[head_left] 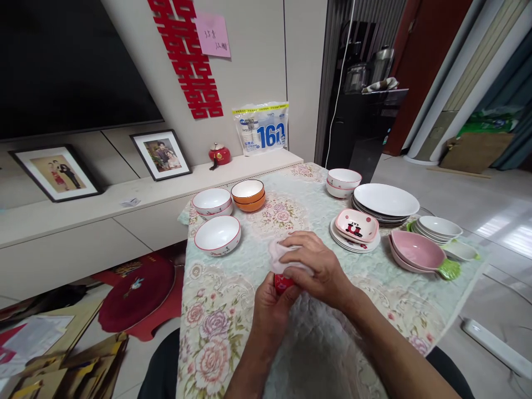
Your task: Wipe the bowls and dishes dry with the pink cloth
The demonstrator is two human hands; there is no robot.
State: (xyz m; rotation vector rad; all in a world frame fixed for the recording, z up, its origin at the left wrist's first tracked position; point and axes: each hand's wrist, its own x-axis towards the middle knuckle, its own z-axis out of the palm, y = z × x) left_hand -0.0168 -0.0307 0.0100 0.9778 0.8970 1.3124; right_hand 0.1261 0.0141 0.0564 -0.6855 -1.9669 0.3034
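My left hand (pixel 270 307) is closed around a small red object (pixel 283 284) above the near middle of the table; my fingers and the cloth hide most of it, so its kind cannot be told. A white cloth or tissue (pixel 277 256) lies over the top of this object, pressed there by my right hand (pixel 318 269), whose fingers curl over it. To the left, the nearest dish is a white bowl with a red rim (pixel 218 235). On the right, a pink square dish with a cartoon print (pixel 357 226) rests on stacked plates (pixel 353 247).
Stacked white bowls (pixel 211 202) and orange bowls (pixel 249 204) stand at the back left. Farther right are large plates (pixel 386 200), more white bowls (pixel 344 182) and pink dishes (pixel 418 252). A low cabinet (pixel 166 191) with photo frames borders the flowered tablecloth (pixel 216 343).
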